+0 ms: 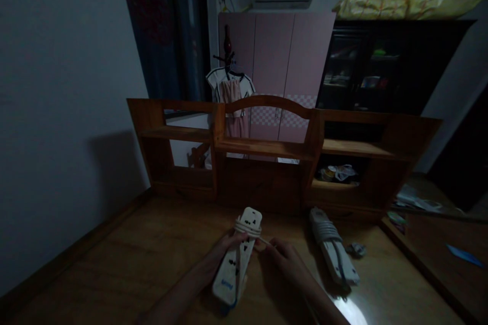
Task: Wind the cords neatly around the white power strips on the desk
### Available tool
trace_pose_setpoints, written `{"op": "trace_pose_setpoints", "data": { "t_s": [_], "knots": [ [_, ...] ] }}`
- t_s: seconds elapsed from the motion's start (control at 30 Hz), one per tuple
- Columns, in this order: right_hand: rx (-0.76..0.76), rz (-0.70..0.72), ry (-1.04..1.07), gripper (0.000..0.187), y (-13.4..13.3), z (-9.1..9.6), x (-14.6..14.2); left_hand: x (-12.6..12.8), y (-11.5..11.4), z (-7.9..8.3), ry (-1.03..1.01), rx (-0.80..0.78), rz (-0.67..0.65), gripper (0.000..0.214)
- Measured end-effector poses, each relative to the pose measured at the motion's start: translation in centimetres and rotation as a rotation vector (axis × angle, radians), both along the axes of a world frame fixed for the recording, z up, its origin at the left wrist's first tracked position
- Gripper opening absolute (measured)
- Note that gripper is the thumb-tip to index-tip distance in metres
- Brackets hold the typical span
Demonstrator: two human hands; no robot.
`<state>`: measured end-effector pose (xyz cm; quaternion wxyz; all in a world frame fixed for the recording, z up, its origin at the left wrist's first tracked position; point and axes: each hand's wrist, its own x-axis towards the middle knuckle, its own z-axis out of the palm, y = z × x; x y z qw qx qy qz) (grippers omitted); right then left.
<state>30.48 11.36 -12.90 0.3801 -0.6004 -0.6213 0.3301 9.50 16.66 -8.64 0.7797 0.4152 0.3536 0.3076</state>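
Note:
A white power strip (pixel 227 284) is tilted over the wooden desk, its sockets facing up and its cord (pixel 247 228) wound several turns around the far end. My left hand (pixel 224 249) grips the strip from its left side, the thumb lying over the face near the windings. On the right, my right hand (pixel 282 254) pinches the loose run of cord that leads off the coil. Further right lies a second power strip (pixel 335 251), wrapped in a grey cord, with its plug (pixel 356 249) beside it. Neither hand touches that one.
A wooden shelf unit (pixel 263 148) stands along the back of the desk (pixel 171 244), with small items in its right compartment. A wall (pixel 68 111) closes off the left. A blue item (pixel 464 255) lies on the lower surface at far right.

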Motion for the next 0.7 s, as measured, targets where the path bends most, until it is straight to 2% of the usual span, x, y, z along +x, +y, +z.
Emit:
{"op": "trace_pose_setpoints", "data": {
  "t_s": [0.2, 0.3, 0.5, 0.7],
  "knots": [
    [0.013, -0.021, -0.002, 0.045, -0.2, 0.1, -0.2, 0.2, 1.1, -2.9, -0.002, -0.067, 0.038, 0.042],
    [0.023, -0.025, -0.018, 0.043, 0.0, -0.1, -0.2, 0.2, 1.4, -3.6, -0.029, -0.065, 0.016, 0.043],
    [0.041, -0.042, -0.053, 0.041, 0.1, -0.7, -0.3, 0.3, 0.9, -3.1, -0.093, -0.097, -0.042, 0.042],
    [0.070, -0.036, -0.052, 0.038, -0.4, -0.5, -0.4, 0.2, 0.6, -2.8, 0.012, -0.112, -0.037, 0.047]
  ]
}}
